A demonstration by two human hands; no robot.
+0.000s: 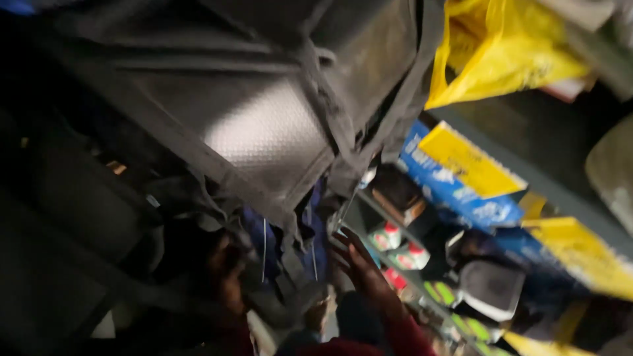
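Right hand [361, 267] spread, reaching up under dark hanging bag [264, 125] at centre; left hand [227, 277] blurred, grip unclear, possibly in fabric

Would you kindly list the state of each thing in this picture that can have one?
Right hand: open, fingers spread, raised toward the dark bags.
Left hand: in shadow among dark fabric, grip unclear.
Black bag: hanging overhead, flap loose.
Yellow plastic bag: hanging, crumpled.
Blue and yellow boxes: closed, on the shelf.
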